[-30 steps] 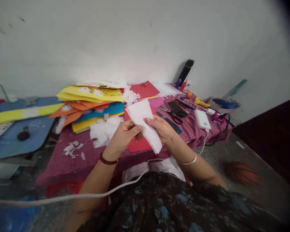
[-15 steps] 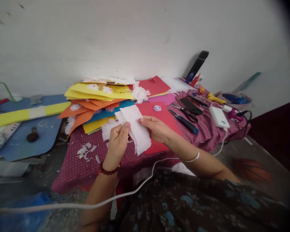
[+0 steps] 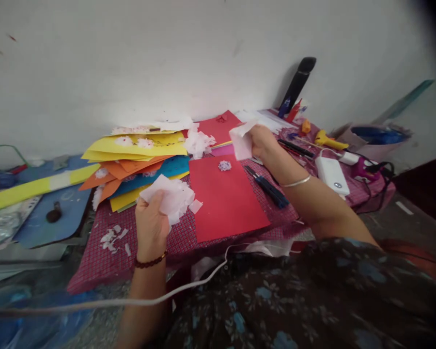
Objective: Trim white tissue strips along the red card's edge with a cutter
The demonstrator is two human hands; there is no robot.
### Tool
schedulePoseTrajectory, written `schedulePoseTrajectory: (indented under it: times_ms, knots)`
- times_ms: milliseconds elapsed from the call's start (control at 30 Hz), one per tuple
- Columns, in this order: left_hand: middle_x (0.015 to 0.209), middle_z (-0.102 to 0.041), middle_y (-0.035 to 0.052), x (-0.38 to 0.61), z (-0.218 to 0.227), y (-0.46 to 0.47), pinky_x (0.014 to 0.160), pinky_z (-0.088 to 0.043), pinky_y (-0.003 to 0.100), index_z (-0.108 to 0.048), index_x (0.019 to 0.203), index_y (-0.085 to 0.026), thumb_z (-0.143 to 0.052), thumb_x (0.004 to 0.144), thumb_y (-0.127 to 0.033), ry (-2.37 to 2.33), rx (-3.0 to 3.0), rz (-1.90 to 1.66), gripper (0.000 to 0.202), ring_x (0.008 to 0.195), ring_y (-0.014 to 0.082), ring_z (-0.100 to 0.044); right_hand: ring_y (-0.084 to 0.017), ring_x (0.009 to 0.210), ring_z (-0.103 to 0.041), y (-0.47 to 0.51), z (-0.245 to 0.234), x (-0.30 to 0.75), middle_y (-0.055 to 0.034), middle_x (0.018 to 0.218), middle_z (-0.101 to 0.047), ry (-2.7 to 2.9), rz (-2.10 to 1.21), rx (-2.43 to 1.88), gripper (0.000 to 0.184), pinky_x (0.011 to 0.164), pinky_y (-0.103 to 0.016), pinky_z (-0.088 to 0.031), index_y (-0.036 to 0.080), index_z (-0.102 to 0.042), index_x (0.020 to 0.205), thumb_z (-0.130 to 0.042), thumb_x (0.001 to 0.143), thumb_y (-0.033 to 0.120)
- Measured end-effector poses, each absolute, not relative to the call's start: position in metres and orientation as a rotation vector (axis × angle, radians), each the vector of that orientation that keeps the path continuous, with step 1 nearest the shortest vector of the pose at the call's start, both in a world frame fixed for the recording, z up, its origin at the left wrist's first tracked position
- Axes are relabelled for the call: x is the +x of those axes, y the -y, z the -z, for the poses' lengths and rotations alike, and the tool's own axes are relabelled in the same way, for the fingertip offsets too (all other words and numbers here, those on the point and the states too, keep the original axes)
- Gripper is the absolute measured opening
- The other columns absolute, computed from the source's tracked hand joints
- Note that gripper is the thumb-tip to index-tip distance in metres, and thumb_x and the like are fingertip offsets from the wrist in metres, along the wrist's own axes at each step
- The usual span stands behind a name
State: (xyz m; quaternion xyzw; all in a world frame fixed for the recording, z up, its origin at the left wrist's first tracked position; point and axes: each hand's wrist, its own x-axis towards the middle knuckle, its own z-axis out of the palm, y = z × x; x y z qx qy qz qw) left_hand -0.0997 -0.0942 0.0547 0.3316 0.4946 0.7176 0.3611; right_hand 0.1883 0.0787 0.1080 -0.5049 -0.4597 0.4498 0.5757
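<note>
My left hand (image 3: 152, 220) pinches a piece of white paper (image 3: 163, 189) at the left of the red sheet, over other torn white paper; where one piece ends and the other begins is hard to see. Raised at the right, my right hand (image 3: 263, 140) grips another white paper piece (image 3: 241, 140) above the far edge of the table. Between the hands lies a red sheet (image 3: 228, 203), with a small white-and-purple crumpled paper ball (image 3: 225, 166) near its top. A crumpled white paper clump (image 3: 199, 141) rests behind it, beside the stacked coloured sheets.
Yellow, orange and blue sheets (image 3: 131, 150) are piled at the left. White scraps (image 3: 112, 238) lie on the checked cloth (image 3: 90, 261). Rightward are a box cutter (image 3: 271, 189), a white power bank (image 3: 332, 175) and a yellow glue gun (image 3: 330, 140). A white cable (image 3: 131, 303) crosses in front of me.
My hands have moved apart, each with white paper. The right has gone up and to the right, the left slightly down and left. The red sheet is now uncovered.
</note>
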Motion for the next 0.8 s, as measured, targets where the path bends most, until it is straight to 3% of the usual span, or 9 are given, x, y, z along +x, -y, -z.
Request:
schedulePoseTrajectory:
  times_ms: [67, 133, 200, 233, 300, 367, 467, 633, 800]
  knots:
    - [0.095, -0.076, 0.0017, -0.092, -0.058, 0.094, 0.090, -0.064, 0.036, -0.063, 0.097, -0.023, -0.078, 0.077, -0.038, -1.374, 0.931, -1.911, 0.029, 0.095, 0.0203, -0.076, -0.027, 0.114, -0.072, -0.116, -0.125, 0.205, -0.0107, 0.132, -0.074, 1.205, -0.845, -1.313, 0.035, 0.094, -0.049, -0.066, 0.025, -0.071, 0.131, -0.065, 0.106, 0.048]
    - [0.096, -0.073, 0.0015, -0.082, -0.058, 0.096, 0.094, -0.060, 0.036, -0.061, 0.097, -0.023, -0.077, 0.081, -0.033, -1.541, 1.046, -1.968, 0.025, 0.098, 0.0206, -0.073, -0.024, 0.122, -0.068, -0.140, -0.131, 0.212, -0.0090, 0.146, -0.067, 1.369, -0.658, -1.406, 0.032, 0.101, -0.044, -0.063, 0.029, -0.070, 0.134, -0.065, 0.108, 0.046]
    - [0.086, -0.066, 0.0007, -0.069, -0.056, 0.101, 0.089, -0.056, 0.034, -0.058, 0.086, -0.023, -0.081, 0.081, -0.027, -1.714, 1.206, -1.918, 0.024, 0.092, 0.0215, -0.068, -0.029, 0.125, -0.069, -0.148, -0.125, 0.211, -0.0092, 0.140, -0.068, 1.594, -0.534, -1.451, 0.037, 0.104, -0.047, -0.060, 0.017, -0.069, 0.136, -0.060, 0.111, 0.042]
    - [0.081, -0.063, 0.0007, -0.061, -0.055, 0.103, 0.084, -0.054, 0.033, -0.056, 0.081, -0.023, -0.081, 0.082, -0.025, -1.782, 1.371, -1.817, 0.025, 0.086, 0.0218, -0.066, -0.030, 0.134, -0.064, -0.147, -0.117, 0.208, -0.0109, 0.140, -0.067, 1.730, -0.518, -1.460, 0.041, 0.113, -0.043, -0.051, 0.006, -0.070, 0.133, -0.042, 0.115, 0.030]
    - [0.078, -0.062, 0.0027, -0.043, -0.051, 0.107, 0.074, -0.049, 0.033, -0.057, 0.078, -0.023, -0.073, 0.089, -0.021, -1.840, 1.882, -1.448, 0.019, 0.078, 0.0222, -0.062, -0.035, 0.140, -0.059, -0.130, -0.099, 0.203, -0.0165, 0.138, -0.072, 1.956, -0.549, -1.477, 0.027, 0.123, -0.050, -0.040, 0.005, -0.073, 0.122, -0.056, 0.101, 0.009]
    - [0.083, -0.066, 0.0059, -0.027, -0.046, 0.109, 0.069, -0.045, 0.033, -0.066, 0.090, -0.021, -0.059, 0.097, -0.013, -1.762, 2.388, -0.981, 0.012, 0.076, 0.0228, -0.063, -0.039, 0.146, -0.055, -0.097, -0.082, 0.205, -0.0188, 0.149, -0.069, 2.143, -0.587, -1.424, 0.052, 0.130, -0.058, -0.030, 0.010, -0.072, 0.135, -0.069, 0.084, 0.000]
    - [0.087, -0.069, 0.0067, -0.011, -0.040, 0.108, 0.066, -0.043, 0.033, -0.071, 0.109, -0.017, -0.052, 0.100, -0.006, -1.658, 2.647, -0.569, 0.024, 0.076, 0.0232, -0.066, -0.037, 0.151, -0.052, -0.026, -0.067, 0.223, -0.0162, 0.164, -0.058, 2.564, -0.538, -1.013, 0.078, 0.126, -0.062, -0.039, 0.020, -0.053, 0.161, -0.060, 0.085, 0.004]
    - [0.090, -0.070, 0.0075, -0.003, -0.037, 0.108, 0.067, -0.048, 0.034, -0.073, 0.111, -0.015, -0.055, 0.098, -0.004, -1.564, 2.651, -0.210, 0.025, 0.080, 0.0253, -0.071, -0.032, 0.162, -0.042, 0.067, -0.048, 0.247, -0.0143, 0.175, -0.043, 2.554, -0.685, -0.865, 0.093, 0.128, -0.061, -0.040, 0.031, -0.032, 0.172, -0.061, 0.087, 0.008]
    - [0.092, -0.072, 0.0082, 0.006, -0.042, 0.117, 0.068, -0.053, 0.037, -0.073, 0.120, -0.014, -0.056, 0.099, -0.002, -1.415, 2.787, 0.015, 0.030, 0.082, 0.0275, -0.073, -0.031, 0.167, -0.032, 0.083, -0.020, 0.236, -0.0151, 0.180, -0.033, 2.404, -0.504, -0.948, 0.084, 0.130, -0.063, -0.036, 0.032, -0.035, 0.170, -0.058, 0.093, 0.005]
